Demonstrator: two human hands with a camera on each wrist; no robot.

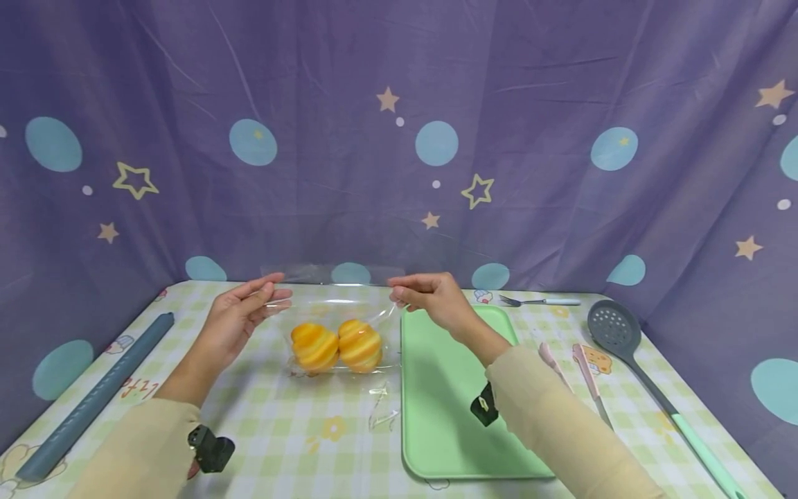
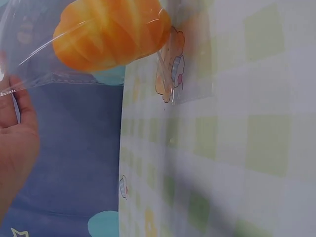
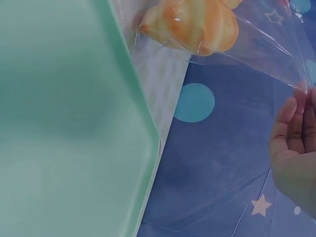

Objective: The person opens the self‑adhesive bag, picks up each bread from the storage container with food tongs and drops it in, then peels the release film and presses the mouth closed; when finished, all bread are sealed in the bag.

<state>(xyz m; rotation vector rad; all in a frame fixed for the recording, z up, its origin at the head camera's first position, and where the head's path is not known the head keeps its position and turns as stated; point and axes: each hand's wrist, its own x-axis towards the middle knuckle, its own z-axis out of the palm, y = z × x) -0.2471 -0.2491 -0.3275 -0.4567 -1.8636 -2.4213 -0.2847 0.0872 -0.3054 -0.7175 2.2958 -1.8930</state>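
Note:
A clear plastic bag (image 1: 337, 310) hangs between both hands, over the checked tablecloth. Two yellow-orange bread rolls with pale stripes, a left roll (image 1: 314, 348) and a right roll (image 1: 360, 346), lie side by side low inside it. My left hand (image 1: 240, 312) pinches the bag's upper left edge between thumb and fingers. At the upper right corner, my right hand (image 1: 432, 298) pinches the film with its fingertips. The left wrist view shows one roll (image 2: 111, 34) through the film, and the left hand (image 2: 17, 143) at the side. In the right wrist view the film is pulled taut towards the right hand (image 3: 296, 143).
A green tray (image 1: 458, 409) lies right of the bag, under the right forearm. Farther right are a fork (image 1: 555, 301), pink-tipped tongs (image 1: 589, 378) and a grey skimmer (image 1: 614, 329). A long blue-grey bar (image 1: 96, 398) lies at the left. Behind the table hangs a purple curtain (image 1: 349, 222).

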